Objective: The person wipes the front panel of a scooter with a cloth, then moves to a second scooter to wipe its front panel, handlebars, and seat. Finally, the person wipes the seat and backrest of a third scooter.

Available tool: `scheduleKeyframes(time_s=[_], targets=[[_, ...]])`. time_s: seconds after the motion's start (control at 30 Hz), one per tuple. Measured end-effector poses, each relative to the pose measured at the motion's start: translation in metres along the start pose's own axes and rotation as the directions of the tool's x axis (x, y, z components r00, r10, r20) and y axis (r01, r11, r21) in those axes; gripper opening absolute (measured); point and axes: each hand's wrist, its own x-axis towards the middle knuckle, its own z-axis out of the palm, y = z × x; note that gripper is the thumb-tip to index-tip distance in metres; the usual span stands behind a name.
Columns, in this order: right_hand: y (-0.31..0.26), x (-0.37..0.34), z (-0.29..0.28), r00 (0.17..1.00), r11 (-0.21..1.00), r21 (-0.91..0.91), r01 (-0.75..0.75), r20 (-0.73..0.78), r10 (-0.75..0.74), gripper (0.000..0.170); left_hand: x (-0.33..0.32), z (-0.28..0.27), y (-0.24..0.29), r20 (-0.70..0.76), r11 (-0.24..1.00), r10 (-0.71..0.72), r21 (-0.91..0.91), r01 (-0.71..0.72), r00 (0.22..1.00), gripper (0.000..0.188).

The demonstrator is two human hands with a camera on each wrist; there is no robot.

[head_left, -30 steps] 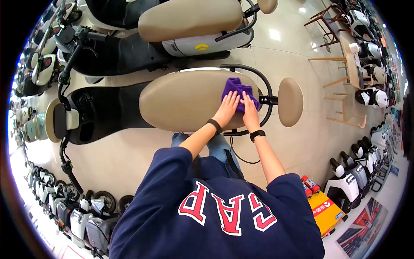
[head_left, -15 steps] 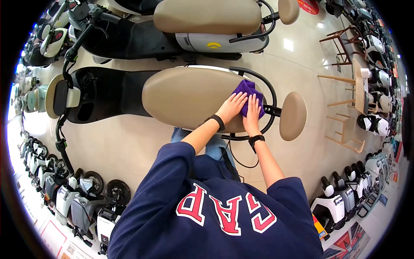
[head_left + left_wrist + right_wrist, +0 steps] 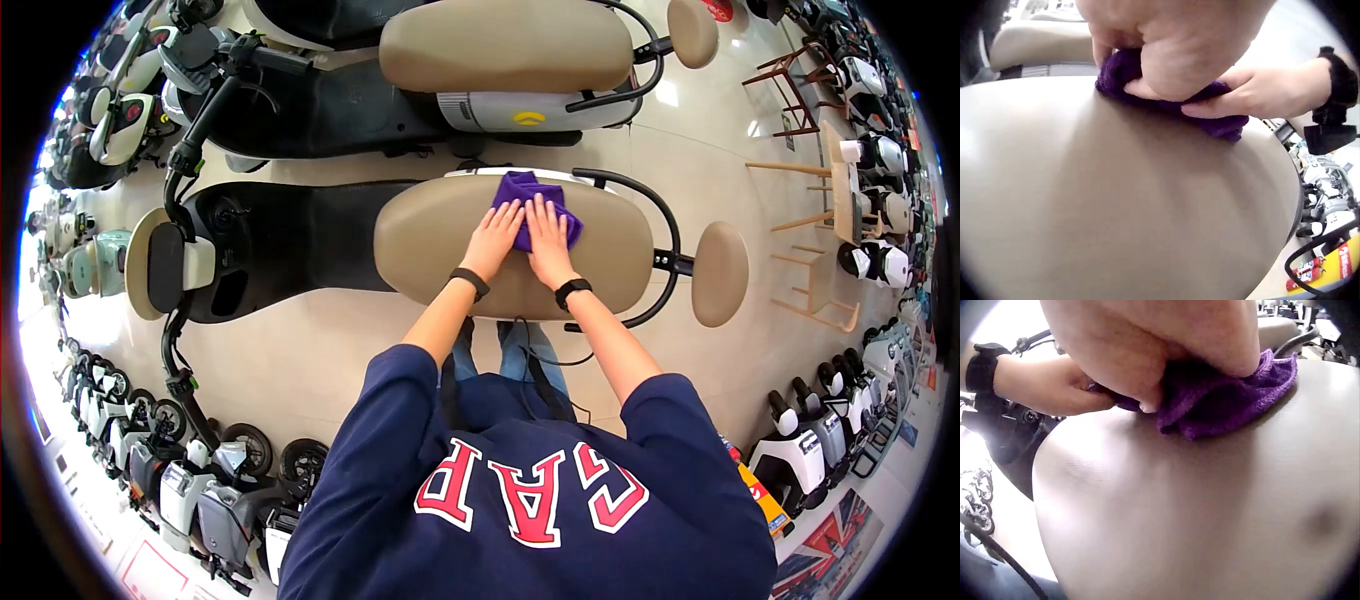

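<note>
The purple cloth (image 3: 522,186) is pressed down by two hands, set side by side. The left hand (image 3: 490,240) is laid on its left part, with the fingers mostly straight and held close. The right hand (image 3: 547,240) is laid flat too, and more of the cloth can be seen out to its right. Whether any cloth is pinched under the thumbs cannot be told. The cloth is found right under the fingers, and a bit of it is left poking out past the fingertips, on the side far from the body. It is touched by both hands, so neither one is nearer. It is bunched up, and its longer way seems to be slanted, from far left to near right. It is held on the tan seat (image 3: 430,230), nearer to the far edge. The seat's long way is stretched from left to right, across the reach of the arms. Black bands are worn on both wrists. The seat's right end is ringed by a black bar (image 3: 673,215), and a round pad (image 3: 720,275) is fixed past it. On the left, handlebars (image 3: 172,340) can be seen. Another scooter (image 3: 490,110) is parked beyond the far edge.
</note>
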Motion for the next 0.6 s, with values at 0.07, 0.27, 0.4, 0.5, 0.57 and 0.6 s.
scheduleKeyframes(time_s=[0.07, 0.27, 0.4, 0.5, 0.57, 0.6], targets=[[-0.029, 0.019, 0.024, 0.998, 0.998, -0.028, 0.056, 0.034, -0.055, 0.108, -0.029, 0.0, -0.031, -0.023, 0.998, -0.055, 0.043, 0.056, 0.998, 0.063], [-0.131, 0.065, 0.088, 0.989, 0.987, 0.065, 0.148, -0.029, -0.147, 0.085, -0.107, -0.016, -0.124, 0.007, 0.981, -0.192, -0.041, 0.192, 0.981, 0.067], [-0.174, 0.087, 0.098, 0.97, 0.966, 0.118, 0.231, 0.044, -0.238, 0.073, -0.147, -0.022, -0.158, -0.028, 0.907, -0.294, -0.324, 0.27, 0.955, 0.076], [-0.187, 0.104, 0.103, 0.944, 0.94, 0.134, 0.313, 0.064, -0.323, 0.082, -0.16, -0.018, -0.163, 0.023, 0.804, -0.416, -0.458, 0.379, 0.909, 0.075], [-0.186, 0.112, 0.1, 0.933, 0.933, 0.133, 0.334, 0.095, -0.348, 0.074, -0.161, -0.015, -0.169, 0.053, 0.76, -0.431, -0.517, 0.394, 0.901, 0.077], [-0.183, 0.118, 0.098, 0.927, 0.928, 0.155, 0.339, 0.112, -0.357, 0.069, -0.159, -0.014, -0.171, 0.068, 0.747, -0.43, -0.534, 0.397, 0.9, 0.08]])
